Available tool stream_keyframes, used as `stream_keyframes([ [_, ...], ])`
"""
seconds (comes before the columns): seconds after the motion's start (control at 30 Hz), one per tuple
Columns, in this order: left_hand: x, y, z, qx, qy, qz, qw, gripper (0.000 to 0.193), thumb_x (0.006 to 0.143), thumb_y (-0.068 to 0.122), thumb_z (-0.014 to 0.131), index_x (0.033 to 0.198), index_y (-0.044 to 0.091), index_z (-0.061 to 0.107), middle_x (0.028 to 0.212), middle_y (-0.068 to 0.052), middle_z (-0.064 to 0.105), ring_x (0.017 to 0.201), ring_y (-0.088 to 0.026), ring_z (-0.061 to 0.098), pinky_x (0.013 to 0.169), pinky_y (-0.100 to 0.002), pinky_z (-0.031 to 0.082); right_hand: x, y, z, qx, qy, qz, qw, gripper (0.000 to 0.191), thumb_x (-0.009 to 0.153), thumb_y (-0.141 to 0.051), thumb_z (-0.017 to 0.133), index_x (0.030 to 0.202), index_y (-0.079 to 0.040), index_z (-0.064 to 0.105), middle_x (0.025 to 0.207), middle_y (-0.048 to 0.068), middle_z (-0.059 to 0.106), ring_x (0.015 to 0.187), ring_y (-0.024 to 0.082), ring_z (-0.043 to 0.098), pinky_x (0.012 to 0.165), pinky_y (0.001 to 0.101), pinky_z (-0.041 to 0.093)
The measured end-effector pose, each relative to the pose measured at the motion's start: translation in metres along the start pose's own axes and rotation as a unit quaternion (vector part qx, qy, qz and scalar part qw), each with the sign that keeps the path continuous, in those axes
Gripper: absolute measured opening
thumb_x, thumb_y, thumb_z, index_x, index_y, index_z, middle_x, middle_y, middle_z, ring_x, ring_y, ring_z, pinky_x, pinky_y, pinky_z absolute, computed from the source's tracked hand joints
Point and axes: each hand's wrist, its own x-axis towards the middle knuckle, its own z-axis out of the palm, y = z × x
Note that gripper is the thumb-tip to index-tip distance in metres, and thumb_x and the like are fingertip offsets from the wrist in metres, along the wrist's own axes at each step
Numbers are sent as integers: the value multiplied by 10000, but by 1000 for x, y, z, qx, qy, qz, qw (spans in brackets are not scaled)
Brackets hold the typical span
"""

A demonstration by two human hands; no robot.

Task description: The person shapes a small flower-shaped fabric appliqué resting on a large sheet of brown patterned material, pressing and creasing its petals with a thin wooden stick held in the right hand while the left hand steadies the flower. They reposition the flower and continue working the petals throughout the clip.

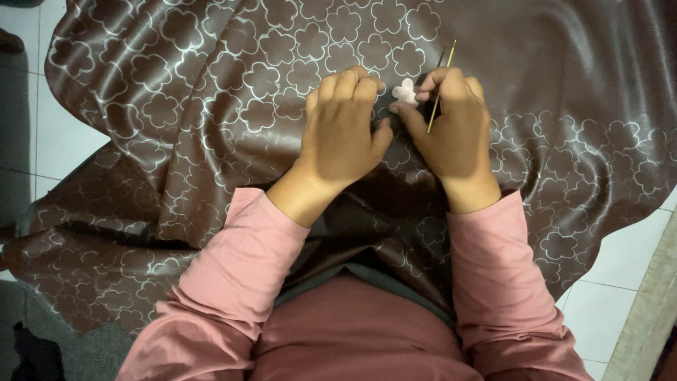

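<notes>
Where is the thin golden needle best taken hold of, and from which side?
Grip the needle near its lower shaft, where the right hand pinches it, coming from the right. It stands tilted, its upper end free above the fingers, and the left hand and small white flower piece crowd the other side over the brown patterned cloth.

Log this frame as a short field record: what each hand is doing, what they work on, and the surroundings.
left hand: curled, fingers pressed down on the brown fabric
right hand: holds a thin hook and pinches a small white crocheted piece
fabric: shiny brown, silver flower outlines, draped over the lap
clothing: pink sleeves
floor: white tiles
</notes>
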Motion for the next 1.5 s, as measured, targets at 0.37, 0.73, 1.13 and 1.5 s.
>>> stream_keyframes([
  [0.37, -3, -5, 3, -1, 15, 23, 1000, 511, 821, 255, 785, 1257, 83, 582, 1313, -129, 553, 1223, -331, 505, 1020, -480, 398, -1, 7, -3, 89, -32, -6, 996, 377, 886, 30, 779, 1148, -24, 514, 1180, 120, 698, 1103, 270, 645, 980, 363, 525],
  [0.73, -4, -8, 5, 16, 20, 33, 999, 526, 841, 271, 772, 1285, 92, 552, 1313, -119, 538, 1224, -319, 487, 1034, -480, 389, -2, 11, -3, 109, -42, 3, 993, 403, 886, 72, 763, 1187, -20, 510, 1222, 111, 681, 1101, 219, 613, 1006, 333, 516],
  [1.13, -1, -4, 1, 8, -11, 5, 1000, 430, 855, 279, 753, 1241, 126, 639, 1318, -115, 554, 1233, -326, 484, 1045, -480, 381, -2, 11, -2, 123, -39, 22, 991, 402, 907, 64, 792, 1188, -31, 521, 1209, 94, 678, 1089, 193, 613, 995, 320, 525],
  [1.5, -2, -5, 4, 10, -23, 0, 1000, 470, 866, 286, 749, 1288, 124, 619, 1345, -122, 526, 1269, -330, 454, 1074, -490, 355, -1, 12, 1, 91, -31, 20, 995, 423, 910, 10, 856, 1184, -39, 537, 1163, 91, 672, 1044, 197, 627, 946, 327, 537],
])
